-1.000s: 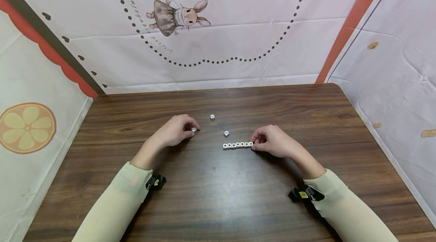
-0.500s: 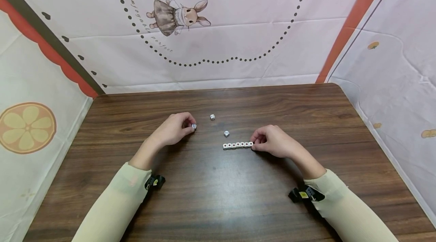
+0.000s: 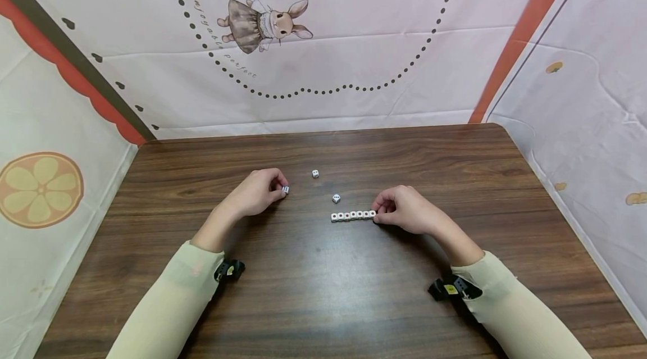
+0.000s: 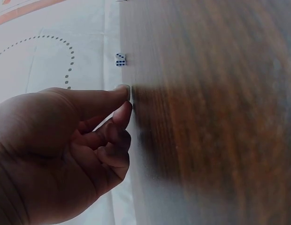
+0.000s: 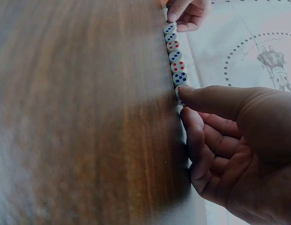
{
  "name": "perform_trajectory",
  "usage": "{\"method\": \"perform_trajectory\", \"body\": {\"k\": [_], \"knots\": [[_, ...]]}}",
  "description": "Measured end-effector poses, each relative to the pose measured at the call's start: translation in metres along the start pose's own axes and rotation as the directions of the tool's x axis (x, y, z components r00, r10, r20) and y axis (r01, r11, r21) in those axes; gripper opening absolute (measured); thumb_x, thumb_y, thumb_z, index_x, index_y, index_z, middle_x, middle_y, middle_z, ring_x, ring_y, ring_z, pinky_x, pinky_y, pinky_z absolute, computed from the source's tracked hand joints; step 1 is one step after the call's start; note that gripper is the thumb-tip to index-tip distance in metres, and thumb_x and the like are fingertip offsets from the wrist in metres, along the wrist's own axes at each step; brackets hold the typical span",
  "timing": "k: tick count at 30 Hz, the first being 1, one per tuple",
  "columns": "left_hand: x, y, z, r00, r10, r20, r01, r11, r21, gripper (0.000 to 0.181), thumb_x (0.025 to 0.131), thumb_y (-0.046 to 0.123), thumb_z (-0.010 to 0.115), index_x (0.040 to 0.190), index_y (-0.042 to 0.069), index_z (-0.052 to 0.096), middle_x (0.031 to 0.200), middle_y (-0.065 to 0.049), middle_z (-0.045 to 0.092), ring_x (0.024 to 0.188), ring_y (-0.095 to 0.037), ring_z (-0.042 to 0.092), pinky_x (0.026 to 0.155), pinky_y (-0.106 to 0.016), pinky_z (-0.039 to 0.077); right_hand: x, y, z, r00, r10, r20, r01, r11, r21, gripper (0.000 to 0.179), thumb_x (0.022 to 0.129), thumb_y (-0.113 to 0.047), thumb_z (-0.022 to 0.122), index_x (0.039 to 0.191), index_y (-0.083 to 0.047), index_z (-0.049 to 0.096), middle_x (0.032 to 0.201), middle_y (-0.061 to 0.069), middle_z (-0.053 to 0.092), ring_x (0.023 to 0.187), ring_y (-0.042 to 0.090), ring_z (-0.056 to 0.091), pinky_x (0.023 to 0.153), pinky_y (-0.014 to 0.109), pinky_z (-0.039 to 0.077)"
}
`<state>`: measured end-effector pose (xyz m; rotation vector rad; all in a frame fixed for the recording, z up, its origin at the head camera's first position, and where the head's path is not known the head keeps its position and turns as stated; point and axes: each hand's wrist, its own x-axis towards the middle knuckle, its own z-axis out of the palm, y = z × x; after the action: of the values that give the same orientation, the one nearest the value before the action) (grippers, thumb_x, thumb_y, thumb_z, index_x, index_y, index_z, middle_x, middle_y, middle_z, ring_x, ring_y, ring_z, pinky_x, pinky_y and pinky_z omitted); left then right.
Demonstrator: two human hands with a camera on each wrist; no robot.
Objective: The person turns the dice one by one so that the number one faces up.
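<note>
In the head view, my left hand [image 3: 259, 192] pinches a white die [image 3: 285, 190] between thumb and fingers, left of the other dice. That die is hidden behind the fingers in the left wrist view. A straight row of dice [image 3: 353, 216], each with one large pip on top, lies on the table. At the row's right end, my right hand [image 3: 408, 210] holds the last die [image 5: 179, 95] with thumb and fingertips; the thumb covers part of it in the right wrist view.
Two loose dice lie on the wooden table [image 3: 303, 291]: one die [image 3: 315, 173] farther back, another die [image 3: 336, 198] just behind the row. A printed cloth [image 3: 354, 39] hangs along the table's back and sides.
The die in my left hand has been turned in the fingers and shows a different face. That hand has shifted slightly left. The right hand and the row have stayed in place.
</note>
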<state>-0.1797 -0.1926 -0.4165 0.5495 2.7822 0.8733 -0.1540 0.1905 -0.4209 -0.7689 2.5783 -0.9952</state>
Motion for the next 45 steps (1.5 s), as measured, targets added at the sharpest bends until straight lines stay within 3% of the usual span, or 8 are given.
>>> {"method": "perform_trajectory", "body": {"k": [8,19,25,32,45], "knots": [[-0.0001,0.0002,0.0002,1.0,-0.015,0.013,0.015,1.0,0.013,0.009,0.098,0.006,0.075,0.103,0.006,0.068,0.09,-0.001,0.065,0.084,-0.018,0.06,0.081,-0.039,0.048,0.0002,0.0003,0.0001,1.0,0.0,0.002,0.0,1.0,-0.002,0.007,0.091,-0.012,0.084,0.094,-0.013,0.078,0.078,-0.011,0.068,0.073,0.007,0.061,0.07,0.029,0.05],[0.0035,0.0004,0.0018,1.0,0.012,0.004,-0.012,0.999,0.032,0.022,0.092,0.01,0.082,0.111,0.005,0.072,0.1,-0.008,0.067,0.095,-0.025,0.061,0.088,-0.043,0.049,-0.0005,0.0,-0.0003,1.0,0.008,0.005,-0.008,1.0,0.004,0.007,0.091,-0.012,0.084,0.094,-0.013,0.078,0.078,-0.01,0.069,0.073,0.008,0.061,0.071,0.03,0.05],[0.0049,0.0025,0.0016,1.0,0.026,-0.002,-0.026,0.999,0.038,0.014,0.093,0.006,0.08,0.106,0.005,0.074,0.096,-0.006,0.068,0.094,-0.025,0.063,0.087,-0.043,0.049,-0.0005,0.0005,-0.0002,1.0,0.008,0.002,-0.008,1.0,-0.001,0.007,0.091,-0.012,0.084,0.095,-0.013,0.078,0.078,-0.01,0.069,0.073,0.008,0.061,0.071,0.03,0.05],[0.0047,0.0021,0.0015,1.0,-0.003,-0.014,0.003,1.0,0.021,0.006,0.098,0.009,0.076,0.103,0.008,0.074,0.093,-0.002,0.07,0.089,-0.02,0.064,0.084,-0.041,0.05,0.0002,0.0005,-0.0007,1.0,0.007,0.004,-0.007,1.0,-0.002,0.007,0.091,-0.013,0.084,0.095,-0.013,0.078,0.079,-0.01,0.069,0.074,0.008,0.062,0.071,0.03,0.051],[0.0012,-0.0012,-0.0015,0.999,-0.037,-0.02,0.036,0.999,-0.016,0.007,0.101,0.01,0.073,0.107,0.008,0.07,0.096,-0.003,0.07,0.089,-0.019,0.064,0.083,-0.041,0.05,0.0003,0.0,-0.0005,1.0,0.016,0.006,-0.016,1.0,-0.003,0.007,0.091,-0.013,0.084,0.095,-0.013,0.078,0.079,-0.01,0.069,0.074,0.008,0.062,0.072,0.031,0.051]]}}
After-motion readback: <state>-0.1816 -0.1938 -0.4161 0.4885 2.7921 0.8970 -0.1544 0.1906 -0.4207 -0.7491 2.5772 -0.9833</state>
